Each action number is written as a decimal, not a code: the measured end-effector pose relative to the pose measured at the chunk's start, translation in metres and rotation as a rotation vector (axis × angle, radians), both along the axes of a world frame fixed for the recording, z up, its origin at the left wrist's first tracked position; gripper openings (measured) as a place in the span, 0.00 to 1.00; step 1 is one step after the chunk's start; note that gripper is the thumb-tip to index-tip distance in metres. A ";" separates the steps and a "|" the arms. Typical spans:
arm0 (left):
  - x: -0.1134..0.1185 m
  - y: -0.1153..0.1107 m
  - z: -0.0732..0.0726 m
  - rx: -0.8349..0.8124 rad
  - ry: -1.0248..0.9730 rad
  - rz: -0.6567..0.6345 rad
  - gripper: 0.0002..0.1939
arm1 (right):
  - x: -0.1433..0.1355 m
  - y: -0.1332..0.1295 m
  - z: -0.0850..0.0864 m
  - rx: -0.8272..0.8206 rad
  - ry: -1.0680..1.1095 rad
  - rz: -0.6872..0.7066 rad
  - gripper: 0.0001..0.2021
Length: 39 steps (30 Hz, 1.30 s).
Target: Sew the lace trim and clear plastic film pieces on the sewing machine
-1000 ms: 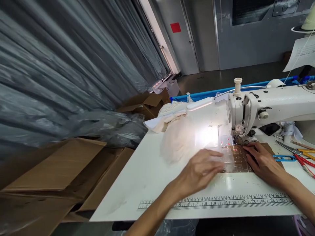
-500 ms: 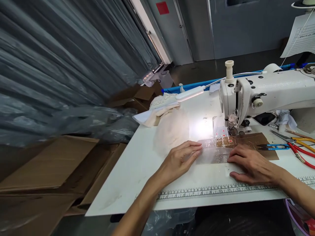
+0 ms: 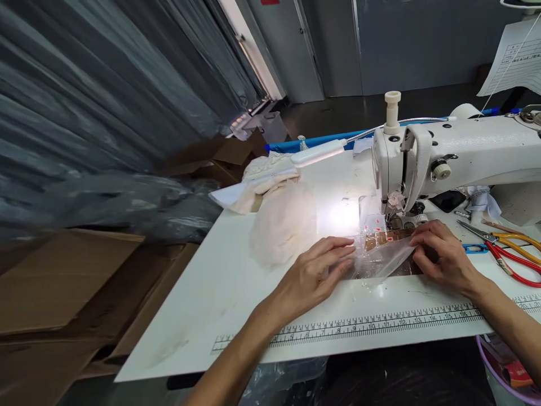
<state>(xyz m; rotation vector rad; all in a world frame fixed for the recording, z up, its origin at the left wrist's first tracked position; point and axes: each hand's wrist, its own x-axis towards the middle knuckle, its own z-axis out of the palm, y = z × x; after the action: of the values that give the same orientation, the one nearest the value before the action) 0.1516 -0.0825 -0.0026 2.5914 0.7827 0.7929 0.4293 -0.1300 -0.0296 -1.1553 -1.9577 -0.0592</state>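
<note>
A piece of sheer white fabric [image 3: 386, 260] lies in front of the needle of a white sewing machine [image 3: 469, 158]. My right hand [image 3: 443, 256] pinches its right edge and lifts it a little off the table. At the fabric's left end, my left hand [image 3: 323, 268] has its fingers drawn together on the sheer material; its thumb sits close to the fingertips. Under the fabric is a brown, taped sheet [image 3: 408, 268] beside the presser foot. Blue thread snips [image 3: 475, 248] lie just past my right hand, partly hidden by it.
Red-handled scissors [image 3: 502, 256] and a yellow-handled pair [image 3: 518, 241] rest on the right. A pile of pale sheer fabric [image 3: 283, 225] lies left of the lit lamp [image 3: 319, 153]. A ruler strip [image 3: 359, 327] runs along the table's front. Cardboard boxes [image 3: 63, 282] stand at left.
My right hand has moved up and pinched the sheer fabric, raising its right edge into a fold. My left hand stays at the left end. The view has shifted slightly.
</note>
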 end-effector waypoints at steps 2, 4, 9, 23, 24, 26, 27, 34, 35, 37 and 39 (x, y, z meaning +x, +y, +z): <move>0.016 -0.004 0.005 -0.001 -0.034 -0.064 0.13 | -0.002 -0.001 0.000 -0.012 -0.008 0.057 0.06; 0.035 -0.006 0.007 -0.015 -0.055 -0.114 0.16 | -0.004 -0.002 0.001 -0.029 -0.004 0.133 0.09; 0.071 -0.006 0.002 -0.144 -0.023 -0.120 0.14 | -0.006 -0.006 0.004 -0.115 0.184 0.290 0.11; 0.061 -0.005 0.018 -1.039 -0.233 -0.063 0.22 | -0.006 -0.008 0.015 -0.643 0.349 0.134 0.20; 0.058 -0.001 0.018 -0.964 -0.214 -0.052 0.22 | -0.006 -0.008 0.014 -0.715 0.384 0.153 0.19; 0.048 0.009 0.015 -0.702 -0.143 0.058 0.21 | -0.005 -0.007 0.012 -0.873 0.510 0.150 0.17; 0.042 0.015 0.013 -0.522 -0.091 0.142 0.19 | -0.005 -0.007 0.010 -0.937 0.572 0.134 0.17; 0.005 0.028 -0.017 0.090 0.315 0.293 0.14 | -0.007 -0.007 0.014 -1.032 0.589 0.064 0.18; 0.002 0.026 -0.018 0.110 0.307 0.281 0.14 | -0.008 -0.007 0.014 -1.031 0.575 0.058 0.18; -0.003 0.025 -0.013 0.186 0.266 0.337 0.14 | -0.008 -0.007 0.015 -1.026 0.548 0.054 0.18; -0.010 0.030 0.000 0.314 0.243 0.479 0.13 | -0.009 -0.006 0.014 -1.019 0.527 0.054 0.18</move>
<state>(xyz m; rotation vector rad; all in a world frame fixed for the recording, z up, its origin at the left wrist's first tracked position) 0.1412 -0.0529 -0.0028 2.8496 1.4994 0.7849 0.4207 -0.1364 -0.0156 -1.5088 -1.5044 1.2639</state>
